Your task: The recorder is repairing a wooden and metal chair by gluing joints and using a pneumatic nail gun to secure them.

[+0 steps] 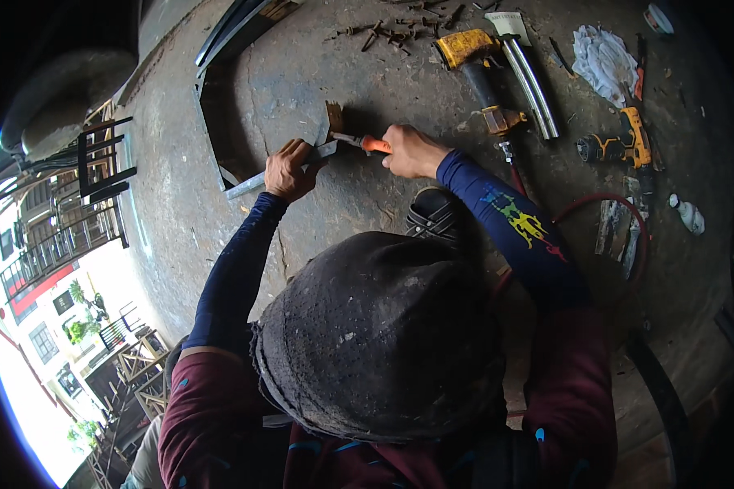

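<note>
A grey metal frame (212, 134) of angled bars lies on the floor ahead of me, and its near bar runs toward the middle. My left hand (289, 169) is closed around that near bar. My right hand (414, 151) grips a tool with an orange handle (375, 145). Its dark metal end meets the bar's right end, just right of my left hand; I cannot make out its exact kind. A short piece with a brown, rough end (333, 116) rises from the bar's end beside the tool tip.
At the upper right lie a yellow-and-black air tool (469, 53) with a red hose (591, 198), a shiny metal tube (532, 90), a yellow cordless drill (628, 140) and a white rag (603, 63). Several rusty bolts (395, 34) are scattered at the far side. My sandal (434, 216) is close by.
</note>
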### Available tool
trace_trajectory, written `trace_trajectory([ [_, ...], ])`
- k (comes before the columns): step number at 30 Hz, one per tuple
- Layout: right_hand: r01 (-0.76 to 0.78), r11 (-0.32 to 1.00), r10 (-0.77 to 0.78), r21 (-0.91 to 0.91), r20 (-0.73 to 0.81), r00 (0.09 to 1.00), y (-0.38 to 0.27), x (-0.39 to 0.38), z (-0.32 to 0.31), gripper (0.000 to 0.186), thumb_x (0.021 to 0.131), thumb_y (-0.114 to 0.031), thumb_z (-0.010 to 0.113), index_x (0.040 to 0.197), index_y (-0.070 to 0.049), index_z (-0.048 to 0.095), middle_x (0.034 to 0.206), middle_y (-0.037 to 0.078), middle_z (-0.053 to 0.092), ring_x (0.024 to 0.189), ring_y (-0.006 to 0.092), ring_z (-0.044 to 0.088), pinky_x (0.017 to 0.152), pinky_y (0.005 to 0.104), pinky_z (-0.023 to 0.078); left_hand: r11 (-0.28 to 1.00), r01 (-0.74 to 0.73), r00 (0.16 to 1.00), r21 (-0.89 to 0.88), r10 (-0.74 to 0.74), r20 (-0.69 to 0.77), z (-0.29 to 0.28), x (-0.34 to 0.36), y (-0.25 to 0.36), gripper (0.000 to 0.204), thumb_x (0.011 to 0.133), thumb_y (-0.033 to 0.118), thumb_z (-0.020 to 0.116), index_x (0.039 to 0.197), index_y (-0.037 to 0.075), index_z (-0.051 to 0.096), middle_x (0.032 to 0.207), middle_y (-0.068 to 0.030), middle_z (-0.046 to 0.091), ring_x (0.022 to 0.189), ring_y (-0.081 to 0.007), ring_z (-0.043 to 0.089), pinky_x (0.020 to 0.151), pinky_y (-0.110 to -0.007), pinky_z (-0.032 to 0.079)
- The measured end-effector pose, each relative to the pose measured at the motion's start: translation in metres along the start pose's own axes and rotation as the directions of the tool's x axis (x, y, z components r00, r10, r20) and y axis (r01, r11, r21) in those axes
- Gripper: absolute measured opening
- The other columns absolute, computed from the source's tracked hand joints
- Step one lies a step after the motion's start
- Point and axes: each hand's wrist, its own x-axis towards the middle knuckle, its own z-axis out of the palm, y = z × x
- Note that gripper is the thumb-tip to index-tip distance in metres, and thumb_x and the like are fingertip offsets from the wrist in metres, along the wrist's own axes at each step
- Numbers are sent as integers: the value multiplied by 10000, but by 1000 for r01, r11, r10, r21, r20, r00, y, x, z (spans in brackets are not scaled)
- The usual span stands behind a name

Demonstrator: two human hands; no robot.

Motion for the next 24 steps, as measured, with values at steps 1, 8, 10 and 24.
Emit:
trace_trajectory([
  [1,24,999,-16,-47,176,984,-1,-5,7,150,827,-128,653,924,-17,680,811,262,665,792,431,674,701,474,541,1000,6,1000,6,-6,-8,-2,-1,-5,278,796,225,788,835,54,573,810,-98,595,739,-309,622,599,-399,514],
  [8,-301,820,359,486,-27,933,-14,-3,36,508,827,-326,640,1065,109,527,952,299,640,934,439,653,805,462,517,978,62,995,198,-76,64,-47,-44,-71,305,719,125,765,1008,91,672,1171,-54,653,1171,-274,540,1030,-426,403],
  [10,-284,866,313,412,-3,950,-34,0,55,492,796,-291,638,1062,109,531,949,289,642,940,434,653,816,457,516,885,297,942,359,-333,42,-50,-66,-86,506,681,41,675,1160,194,721,1453,-101,500,1358,-334,411,1146,-441,315],
  [24,-45,999,41,30,115,993,-99,7,102,371,793,-76,606,1130,75,570,982,275,617,924,448,622,837,472,498,-134,147,-433,-980,-899,58,13,-64,-115,327,633,-55,685,950,-7,617,848,-80,612,724,-211,558,685,-335,467],
])
